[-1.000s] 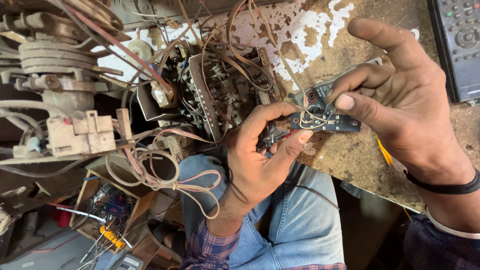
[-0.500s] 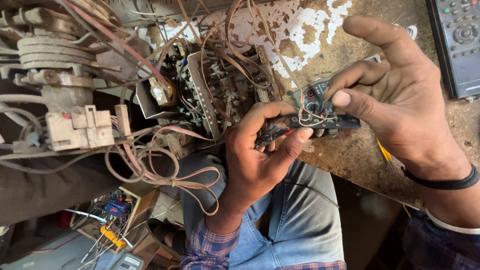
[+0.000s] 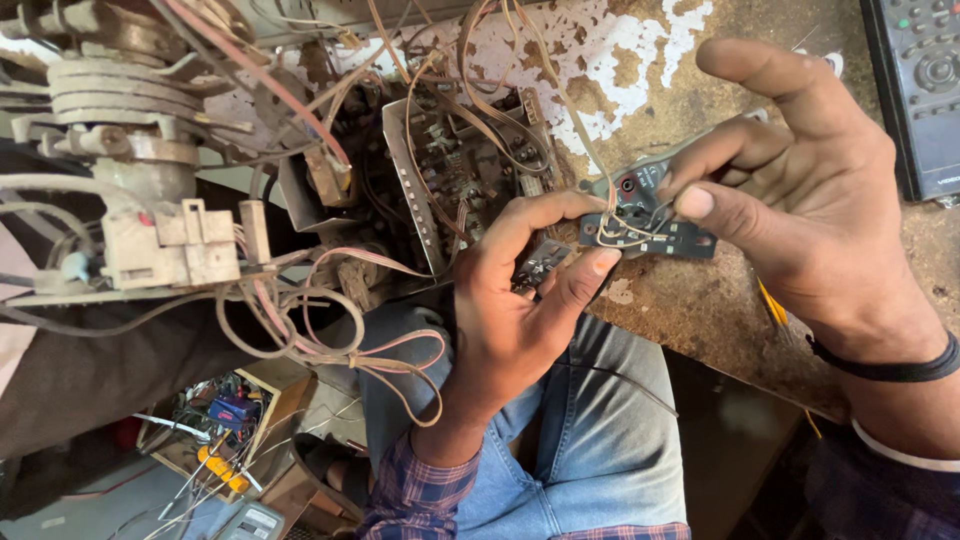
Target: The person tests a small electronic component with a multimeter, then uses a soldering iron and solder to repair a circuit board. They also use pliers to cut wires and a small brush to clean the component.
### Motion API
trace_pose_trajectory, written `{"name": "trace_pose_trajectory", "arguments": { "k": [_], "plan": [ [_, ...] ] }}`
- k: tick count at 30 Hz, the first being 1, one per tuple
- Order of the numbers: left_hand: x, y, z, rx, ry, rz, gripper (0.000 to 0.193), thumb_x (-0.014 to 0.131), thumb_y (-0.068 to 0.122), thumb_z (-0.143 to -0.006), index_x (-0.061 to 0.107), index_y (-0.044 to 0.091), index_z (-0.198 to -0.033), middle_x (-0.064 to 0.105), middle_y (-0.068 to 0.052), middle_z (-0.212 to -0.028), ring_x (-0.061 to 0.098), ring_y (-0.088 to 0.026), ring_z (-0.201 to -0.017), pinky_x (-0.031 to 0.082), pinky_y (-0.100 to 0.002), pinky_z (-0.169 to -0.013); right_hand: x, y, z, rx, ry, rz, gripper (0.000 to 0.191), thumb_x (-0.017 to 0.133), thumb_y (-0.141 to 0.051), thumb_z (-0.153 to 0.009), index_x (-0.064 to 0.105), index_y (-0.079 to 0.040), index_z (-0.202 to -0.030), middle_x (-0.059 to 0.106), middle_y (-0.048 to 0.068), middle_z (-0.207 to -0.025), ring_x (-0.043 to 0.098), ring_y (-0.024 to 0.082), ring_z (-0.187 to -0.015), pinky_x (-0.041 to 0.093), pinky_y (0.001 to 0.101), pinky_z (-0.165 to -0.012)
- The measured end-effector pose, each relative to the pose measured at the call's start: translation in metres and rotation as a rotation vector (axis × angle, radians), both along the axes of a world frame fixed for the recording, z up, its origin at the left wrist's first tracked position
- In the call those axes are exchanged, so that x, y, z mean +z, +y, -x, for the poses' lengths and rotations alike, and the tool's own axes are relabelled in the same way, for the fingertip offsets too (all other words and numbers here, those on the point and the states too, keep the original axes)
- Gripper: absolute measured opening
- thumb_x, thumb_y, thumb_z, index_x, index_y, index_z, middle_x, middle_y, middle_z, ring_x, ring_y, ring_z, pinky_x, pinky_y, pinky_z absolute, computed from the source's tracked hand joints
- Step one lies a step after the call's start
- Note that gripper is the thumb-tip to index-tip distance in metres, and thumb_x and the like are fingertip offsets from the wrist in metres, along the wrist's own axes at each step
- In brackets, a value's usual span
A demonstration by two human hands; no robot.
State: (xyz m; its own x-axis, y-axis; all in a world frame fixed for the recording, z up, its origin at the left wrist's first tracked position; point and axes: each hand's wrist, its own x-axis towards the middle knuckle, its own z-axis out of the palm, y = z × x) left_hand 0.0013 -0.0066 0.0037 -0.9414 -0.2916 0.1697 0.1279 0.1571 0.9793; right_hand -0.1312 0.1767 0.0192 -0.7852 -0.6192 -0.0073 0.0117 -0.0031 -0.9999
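My left hand and my right hand both pinch a small dark circuit board with thin wires on it. The left thumb and fingers grip its left end; the right thumb and forefinger hold its right end. Brown wires run from the board up into an opened electronics chassis just to the left. The board hangs over the edge of a worn workbench.
A grey coil and plastic connector assembly with looped wires sits at the left. A black remote control lies at the top right. Below are my jeans and a box of small parts on the floor.
Both hands have shifted slightly on the small board; the left thumb has pressed closer under it. Nothing else has moved.
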Motion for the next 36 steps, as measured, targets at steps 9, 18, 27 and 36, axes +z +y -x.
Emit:
{"name": "trace_pose_trajectory", "arguments": {
  "k": [9, 18, 27, 36],
  "plan": [
    [0.0036, -0.0015, 0.0020, 0.006, -0.037, 0.033, 0.024, 0.074, 0.013, -0.105, 0.066, 0.004, -0.125, 0.073, -0.008, -0.117, 0.073, -0.014, -0.106, 0.057, -0.025, -0.096, -0.0023, 0.0034, 0.0008, 0.030, -0.056, 0.059, 0.070, 0.071, 0.002, -0.096, 0.042, -0.006, -0.159, 0.072, 0.010, -0.097, 0.071, 0.012, -0.087, 0.058, 0.0226, -0.075],
    [0.0079, -0.0018, 0.0018, -0.004, -0.111, 0.005, 0.029, 0.075, 0.014, -0.103, 0.066, 0.006, -0.129, 0.074, -0.007, -0.120, 0.073, -0.013, -0.102, 0.058, -0.027, -0.096, 0.0016, 0.0013, 0.0013, 0.037, 0.041, -0.009, 0.066, 0.069, -0.001, -0.095, 0.041, -0.005, -0.154, 0.070, 0.011, -0.101, 0.071, 0.014, -0.098, 0.061, 0.0245, -0.084],
    [0.0043, -0.0005, 0.0022, -0.001, -0.068, 0.011, 0.025, 0.076, 0.015, -0.104, 0.066, 0.005, -0.125, 0.073, -0.007, -0.118, 0.072, -0.013, -0.108, 0.057, -0.025, -0.097, 0.0001, 0.0019, 0.0005, 0.007, 0.007, -0.001, 0.067, 0.072, -0.002, -0.096, 0.043, -0.005, -0.157, 0.072, 0.011, -0.104, 0.072, 0.012, -0.092, 0.059, 0.0232, -0.081],
    [0.0038, -0.0013, 0.0016, 0.001, -0.059, 0.035, 0.026, 0.076, 0.016, -0.104, 0.066, 0.004, -0.125, 0.073, -0.008, -0.120, 0.072, -0.015, -0.112, 0.056, -0.026, -0.100, 0.0011, 0.0005, -0.0003, -0.001, -0.013, 0.012, 0.067, 0.072, -0.001, -0.096, 0.043, -0.005, -0.156, 0.072, 0.010, -0.103, 0.071, 0.012, -0.094, 0.059, 0.0237, -0.085]
  ]
}}
